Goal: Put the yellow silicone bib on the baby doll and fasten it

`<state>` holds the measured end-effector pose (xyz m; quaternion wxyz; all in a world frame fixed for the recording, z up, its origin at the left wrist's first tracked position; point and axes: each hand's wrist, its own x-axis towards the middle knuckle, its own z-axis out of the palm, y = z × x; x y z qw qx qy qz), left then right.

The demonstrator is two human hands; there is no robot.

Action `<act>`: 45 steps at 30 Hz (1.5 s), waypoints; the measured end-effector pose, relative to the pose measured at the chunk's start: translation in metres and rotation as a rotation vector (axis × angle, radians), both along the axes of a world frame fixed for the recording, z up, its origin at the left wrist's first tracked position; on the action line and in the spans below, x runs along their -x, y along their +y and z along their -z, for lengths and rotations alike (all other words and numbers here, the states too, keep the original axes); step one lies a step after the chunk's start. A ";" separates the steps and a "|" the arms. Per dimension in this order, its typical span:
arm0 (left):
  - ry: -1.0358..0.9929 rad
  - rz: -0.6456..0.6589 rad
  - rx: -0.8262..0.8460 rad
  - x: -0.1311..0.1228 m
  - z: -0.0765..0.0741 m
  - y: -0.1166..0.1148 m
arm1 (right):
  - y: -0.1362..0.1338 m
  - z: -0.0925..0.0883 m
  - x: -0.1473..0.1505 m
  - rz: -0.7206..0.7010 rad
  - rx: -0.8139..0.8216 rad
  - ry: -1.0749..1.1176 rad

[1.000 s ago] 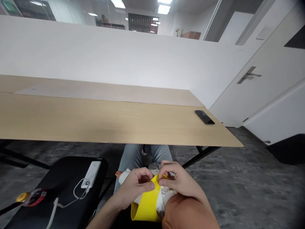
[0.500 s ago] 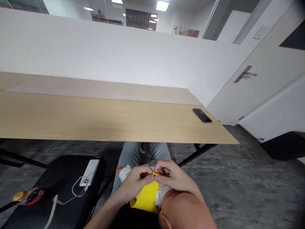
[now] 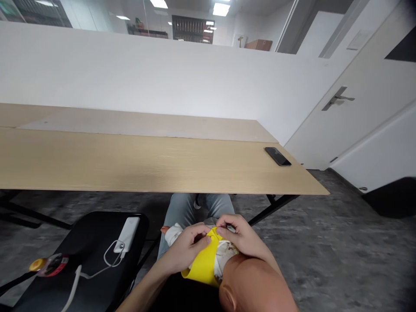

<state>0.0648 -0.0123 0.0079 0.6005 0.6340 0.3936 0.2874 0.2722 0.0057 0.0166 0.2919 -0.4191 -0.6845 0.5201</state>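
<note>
A baby doll lies across my lap, its bald head toward the lower right and a small hand showing at the left. Over its white patterned clothing a yellow cloth band wraps the torso. My left hand pinches the band's upper edge from the left. From the other side my right hand grips the same edge between thumb and fingers, resting near the doll's chest. A fold of yellow material shows between the two hands. The far side of the band is hidden.
A wooden table stands in front of my knees, with a black phone near its right corner. At my left, a black chair bears a white power bank with a cable, and a bottle with a yellow cap.
My right hand has moved slightly up and right, away from the left. More of the yellow band's edge now shows between my hands, and more patterned clothing is visible. The view has shifted slightly.
</note>
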 end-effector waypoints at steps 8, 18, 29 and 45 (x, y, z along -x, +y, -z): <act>-0.146 0.009 0.215 -0.002 -0.004 -0.001 | 0.000 0.003 -0.002 0.002 -0.016 0.021; -0.240 -0.004 0.305 -0.001 -0.005 -0.002 | -0.003 0.007 -0.003 -0.050 0.005 -0.021; -0.250 0.000 0.319 -0.001 -0.004 -0.001 | -0.003 0.012 -0.004 -0.041 0.037 -0.037; -0.104 -0.052 0.174 0.004 -0.002 -0.001 | 0.002 0.019 -0.005 0.101 0.144 0.110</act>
